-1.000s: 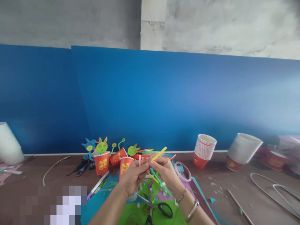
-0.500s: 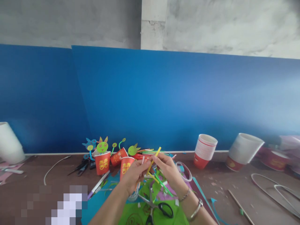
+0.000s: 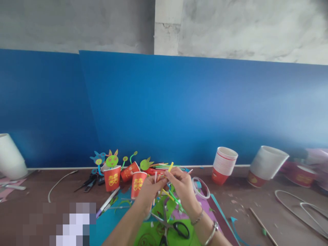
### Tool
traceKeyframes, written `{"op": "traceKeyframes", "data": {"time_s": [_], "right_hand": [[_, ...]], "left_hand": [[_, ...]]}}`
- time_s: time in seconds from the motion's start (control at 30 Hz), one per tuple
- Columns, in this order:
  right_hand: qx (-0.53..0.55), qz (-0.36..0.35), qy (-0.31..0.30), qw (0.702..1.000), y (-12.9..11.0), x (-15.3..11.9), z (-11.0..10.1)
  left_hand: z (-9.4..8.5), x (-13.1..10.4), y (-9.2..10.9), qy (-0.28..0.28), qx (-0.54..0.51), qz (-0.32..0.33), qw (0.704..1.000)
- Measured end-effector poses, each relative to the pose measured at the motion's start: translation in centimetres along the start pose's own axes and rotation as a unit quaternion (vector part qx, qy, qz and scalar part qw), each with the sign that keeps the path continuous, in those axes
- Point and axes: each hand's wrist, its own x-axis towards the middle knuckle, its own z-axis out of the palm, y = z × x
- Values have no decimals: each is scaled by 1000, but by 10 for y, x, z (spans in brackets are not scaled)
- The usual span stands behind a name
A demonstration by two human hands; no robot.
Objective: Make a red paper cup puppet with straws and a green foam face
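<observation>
Over the middle of the worktop my left hand (image 3: 150, 192) and my right hand (image 3: 182, 186) meet, fingertips pinched together on a yellow straw (image 3: 171, 167). Its upper end sticks out above the fingers; the fingers cover its middle. A pale straw-like strip (image 3: 155, 177) shows by my left fingers; whether it is held I cannot tell. Beneath the hands lie another yellow straw piece (image 3: 167, 194), a green straw (image 3: 174, 197) and scissors (image 3: 166, 223) with black handles, blades apart, on green paper (image 3: 151, 235).
Red paper cups (image 3: 112, 182) with cut-paper animal figures (image 3: 112, 160) stand behind my left hand. Farther right are a cup stack (image 3: 224, 164), a larger white stack (image 3: 266, 164), a tape roll (image 3: 201, 188), a thin stick (image 3: 262, 225) and a cable (image 3: 297, 208). A blue panel (image 3: 179, 109) rises behind.
The yellow straw has slid lower between my fingers, with less of it showing. My right hand has shifted slightly down and left, and both hands are closer together.
</observation>
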Motion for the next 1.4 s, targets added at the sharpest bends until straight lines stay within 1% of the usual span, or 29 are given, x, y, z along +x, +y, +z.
{"op": "traceKeyframes", "data": {"time_s": [0.1, 0.2, 0.3, 0.37, 0.5, 0.67, 0.77, 0.87, 0.97, 1.07, 1.17, 1.27, 1.4], "right_hand": [[42, 22, 3, 999, 1, -2, 4], [83, 45, -25, 995, -2, -2, 5], [81, 36, -56, 994, -5, -1, 3], [63, 30, -63, 996, -7, 0, 2], [45, 52, -45, 997, -7, 0, 0], [47, 81, -13, 995, -4, 2, -5], [38, 70, -12, 997, -5, 4, -7], [14, 45, -14, 999, -6, 4, -8], [-5, 36, 13, 999, -6, 5, -8], [-3, 38, 33, 999, -4, 5, -8], [17, 49, 31, 998, -2, 4, -7], [40, 78, 19, 996, -2, 3, -6], [70, 91, 5, 993, -6, 3, -6]], "left_hand": [[1, 0, -2, 2, -43, 5, 999], [0, -1, -1, -8, -79, -14, 997], [-1, -3, 0, -4, -80, -40, 996], [-1, -3, 1, -2, -70, -46, 996], [-2, -2, 2, -6, -57, -40, 998], [-6, 1, 0, -46, -49, -37, 997], [-6, 0, 0, -63, -32, -39, 997], [-2, -2, 1, -58, -35, -39, 997], [2, -4, 3, -50, -54, -43, 996], [2, -5, 4, -60, -51, -53, 995], [0, -5, 3, -69, -50, -59, 995], [-2, -5, 3, -74, -60, -61, 994], [-4, -5, 4, -99, -70, -67, 990]]}}
